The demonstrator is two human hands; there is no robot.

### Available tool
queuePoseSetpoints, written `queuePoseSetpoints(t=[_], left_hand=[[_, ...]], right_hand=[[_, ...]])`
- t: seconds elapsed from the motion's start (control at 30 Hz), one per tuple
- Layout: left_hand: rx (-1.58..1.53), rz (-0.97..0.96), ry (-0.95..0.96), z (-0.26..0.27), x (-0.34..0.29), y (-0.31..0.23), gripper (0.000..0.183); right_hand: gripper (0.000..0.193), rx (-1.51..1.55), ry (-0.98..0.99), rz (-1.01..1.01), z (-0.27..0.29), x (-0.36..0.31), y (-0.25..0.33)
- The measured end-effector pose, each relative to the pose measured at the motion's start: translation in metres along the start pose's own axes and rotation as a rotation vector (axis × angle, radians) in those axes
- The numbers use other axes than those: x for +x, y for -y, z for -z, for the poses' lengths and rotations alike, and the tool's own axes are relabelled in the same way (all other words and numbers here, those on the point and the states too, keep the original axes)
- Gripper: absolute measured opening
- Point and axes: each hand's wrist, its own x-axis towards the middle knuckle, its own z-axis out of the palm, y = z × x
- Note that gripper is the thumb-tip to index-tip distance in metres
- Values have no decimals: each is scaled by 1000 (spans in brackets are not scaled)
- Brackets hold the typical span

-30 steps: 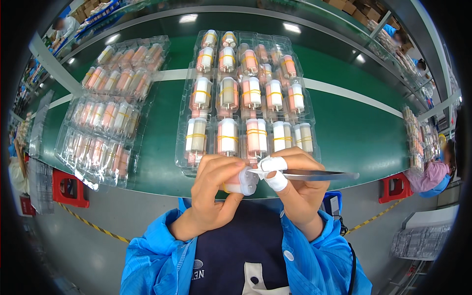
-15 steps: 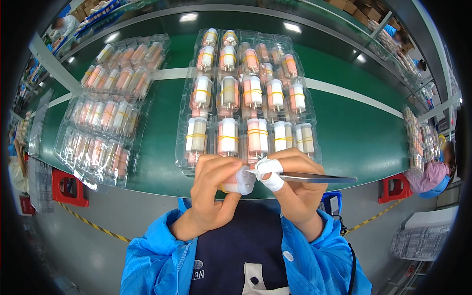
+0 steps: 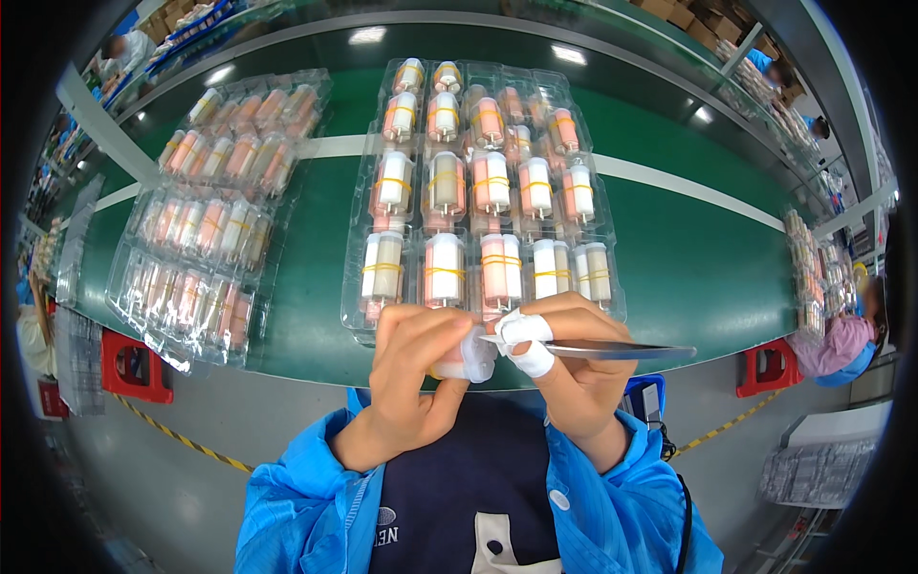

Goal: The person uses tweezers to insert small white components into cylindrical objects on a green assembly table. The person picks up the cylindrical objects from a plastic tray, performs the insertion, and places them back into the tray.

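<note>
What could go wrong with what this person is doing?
The metal tweezers in the right hand point toward the left hand, so a slip might prick it. The tip could also scratch the translucent cap beside it. The pink cylinder in the left hand is at the near edge of the green table, so a loosened grip might drop it to the floor.

A green table (image 3: 693, 263) spanned the room above a grey floor (image 3: 258, 411) marked with yellow-and-black tape (image 3: 182, 437). One red stool (image 3: 134, 341) stood left, another red stool (image 3: 765, 386) right. Bright lights (image 3: 366, 35) showed on the far side; cardboard boxes (image 3: 675, 13) sat far right.
</note>
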Motion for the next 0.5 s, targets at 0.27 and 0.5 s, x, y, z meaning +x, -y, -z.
queuePoseSetpoints(t=[0.27,0.5], left_hand=[[91,-51,56,2,0,0,54],[50,-40,129,1,-4,4,50]], right_hand=[[11,-49,122,-81,7,10,6],[11,-59,257,-163,18,19,5]])
